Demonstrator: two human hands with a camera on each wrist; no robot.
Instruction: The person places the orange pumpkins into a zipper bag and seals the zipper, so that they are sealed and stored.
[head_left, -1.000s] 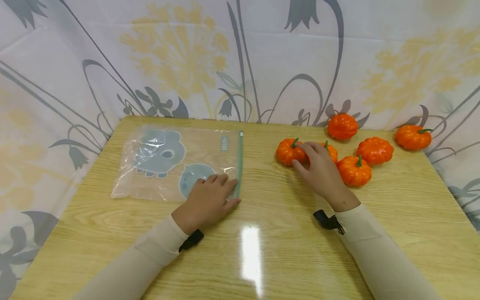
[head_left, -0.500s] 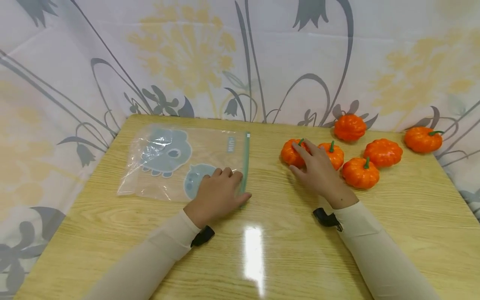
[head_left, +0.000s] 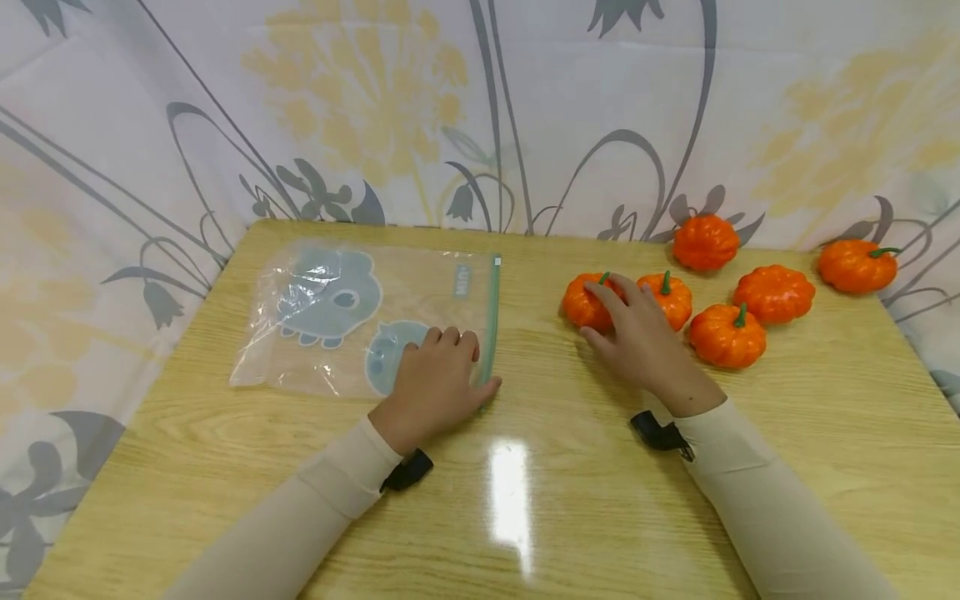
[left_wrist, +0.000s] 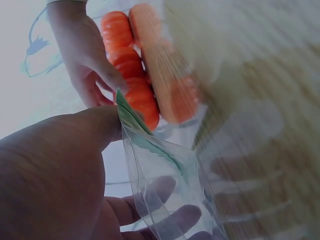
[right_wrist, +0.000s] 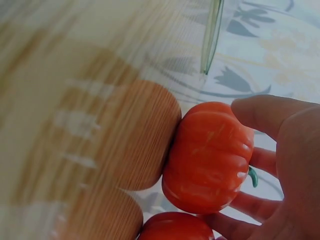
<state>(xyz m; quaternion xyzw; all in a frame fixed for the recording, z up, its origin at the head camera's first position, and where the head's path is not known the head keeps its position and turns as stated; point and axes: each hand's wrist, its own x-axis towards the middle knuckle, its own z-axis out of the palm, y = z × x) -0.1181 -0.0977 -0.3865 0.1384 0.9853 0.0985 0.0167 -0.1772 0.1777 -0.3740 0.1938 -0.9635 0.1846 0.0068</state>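
In the head view, a clear zip bag (head_left: 420, 267) with blue cartoon prints and a green zip strip lies flat at the left. My left hand (head_left: 435, 383) holds its near right corner; in the left wrist view the thumb meets the green zip (left_wrist: 135, 120) and the fingers (left_wrist: 182, 218) show through the film. To the right, my right hand (head_left: 637, 346) grips a small orange toy pumpkin (head_left: 583, 302) with a green stem, the leftmost one. The right wrist view has the thumb on one side of this pumpkin (right_wrist: 210, 155) and fingers behind it.
Beside the right hand sits a second pumpkin (head_left: 670, 298). More stand to its right: a near one (head_left: 727, 335), one by the back edge (head_left: 705, 242), another (head_left: 774, 294) and a far-right one (head_left: 857, 267). Flower-patterned cloth (head_left: 555, 108) hangs behind the wooden table (head_left: 570, 500).
My left hand has shifted right along the bag, bringing the thumb to the zip strip. My right fingers have spread and settled around the leftmost pumpkin. The head view has moved slightly.
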